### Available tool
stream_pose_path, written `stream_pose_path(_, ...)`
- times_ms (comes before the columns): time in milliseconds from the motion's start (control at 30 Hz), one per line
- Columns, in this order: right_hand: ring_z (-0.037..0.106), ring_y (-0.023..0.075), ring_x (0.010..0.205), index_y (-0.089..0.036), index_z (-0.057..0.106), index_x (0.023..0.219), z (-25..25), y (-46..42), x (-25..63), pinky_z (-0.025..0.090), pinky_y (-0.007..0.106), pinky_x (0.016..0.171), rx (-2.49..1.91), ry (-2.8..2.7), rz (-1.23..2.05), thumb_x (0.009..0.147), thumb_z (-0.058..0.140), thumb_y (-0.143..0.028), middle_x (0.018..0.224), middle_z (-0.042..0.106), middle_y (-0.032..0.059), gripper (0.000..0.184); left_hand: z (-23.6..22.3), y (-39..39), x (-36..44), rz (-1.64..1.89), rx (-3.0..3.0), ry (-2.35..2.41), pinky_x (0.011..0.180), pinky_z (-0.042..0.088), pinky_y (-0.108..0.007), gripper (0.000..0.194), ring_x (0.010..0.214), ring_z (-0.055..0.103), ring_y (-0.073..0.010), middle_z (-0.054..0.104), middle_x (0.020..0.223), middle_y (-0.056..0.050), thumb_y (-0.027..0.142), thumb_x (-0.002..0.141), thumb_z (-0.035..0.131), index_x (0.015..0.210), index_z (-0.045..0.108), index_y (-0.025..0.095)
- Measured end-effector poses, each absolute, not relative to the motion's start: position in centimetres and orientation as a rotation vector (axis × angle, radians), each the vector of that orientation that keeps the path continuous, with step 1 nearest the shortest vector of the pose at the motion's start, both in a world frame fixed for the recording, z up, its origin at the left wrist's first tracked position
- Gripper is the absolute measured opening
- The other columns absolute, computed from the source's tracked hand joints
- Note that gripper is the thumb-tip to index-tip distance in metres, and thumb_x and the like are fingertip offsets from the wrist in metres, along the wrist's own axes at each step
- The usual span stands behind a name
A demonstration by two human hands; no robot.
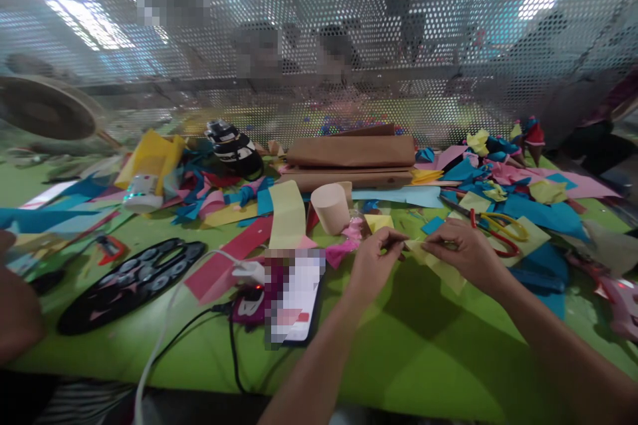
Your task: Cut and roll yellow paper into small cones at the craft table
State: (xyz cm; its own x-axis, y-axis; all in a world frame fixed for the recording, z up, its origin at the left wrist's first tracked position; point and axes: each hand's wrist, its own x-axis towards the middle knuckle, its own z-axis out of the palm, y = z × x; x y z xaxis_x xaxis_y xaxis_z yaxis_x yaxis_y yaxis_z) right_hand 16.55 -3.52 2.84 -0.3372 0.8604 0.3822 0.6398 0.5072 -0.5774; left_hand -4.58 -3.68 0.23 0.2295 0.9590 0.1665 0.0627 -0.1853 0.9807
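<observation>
From my remote seat, I have the left hand point(376, 259) and the right hand point(466, 249) close together above the right half of the green surface point(413, 358). Each grip has thumb and fingertips pinching a piece of pale yellow paper point(445, 270); the paper spans the gap between the hands, its loose part hanging toward the near side below the right hand.

Just to the left of my left hand I see a crumpled pink paper point(343, 247), with a pale pink roll point(329, 209) standing just beyond it. A phone point(304, 305) lies nearer and farther left, and a black tray point(142, 279) sits at the left. Beyond my right hand, to the right, are red and yellow scissor handles point(524, 234). Folded brown paper point(349, 151) lies at the far side.
</observation>
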Motion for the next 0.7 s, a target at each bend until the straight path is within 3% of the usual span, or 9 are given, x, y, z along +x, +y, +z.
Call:
stream_pose_path(167,0.059,0.0202,0.07,-0.023,0.071,0.074,2.9,-3.6,16.3,0.04,0.035,0.072,-1.18,-2.134,0.324,0.092,0.065,-0.037,0.067,0.068,0.0016,0.024,1.2,-4.1,-4.6,1.073,1.523,1.036,0.076,0.052,-0.028,0.019,0.081,0.066,-0.016,0.07,0.095,-0.006,0.026,0.095,0.053,0.101,0.069,0.017)
stream_pose_path(267,0.059,0.0209,0.071,-0.024,0.071,0.074,2.9,-3.7,16.1,0.039,0.035,0.073,-1.152,-2.169,0.271,0.092,0.065,-0.04,0.067,0.069,0.002,0.025,1.3,-4.3,-4.6,1.056,1.755,1.099,0.075,0.05,-0.029,0.018,0.084,0.065,-0.018,0.072,0.091,-0.005,0.033,0.094,0.058,0.096,0.07,0.019)
stream_pose_path(433,0.061,0.0208,0.072,-0.025,0.071,0.076,2.9,-3.9,16.0,0.038,0.037,0.077,-1.148,-2.227,0.198,0.094,0.063,-0.039,0.068,0.07,0.0016,0.024,0.9,-4.2,-4.5,1.013,1.992,1.168,0.074,0.047,-0.028,0.013,0.083,0.063,-0.0184,0.071,0.088,-0.005,0.024,0.093,0.059,0.088,0.069,0.019)
stream_pose_path(700,0.062,0.021,0.074,-0.024,0.07,0.076,2.8,-3.8,16.5,0.037,0.037,0.08,-1.165,-2.238,0.147,0.093,0.065,-0.033,0.07,0.071,0.0012,0.02,1.7,-4.0,-5.0,1.028,2.047,1.258,0.082,0.046,-0.032,0.016,0.092,0.062,-0.0206,0.07,0.098,-0.007,0.021,0.096,0.052,0.095,0.067,0.018)
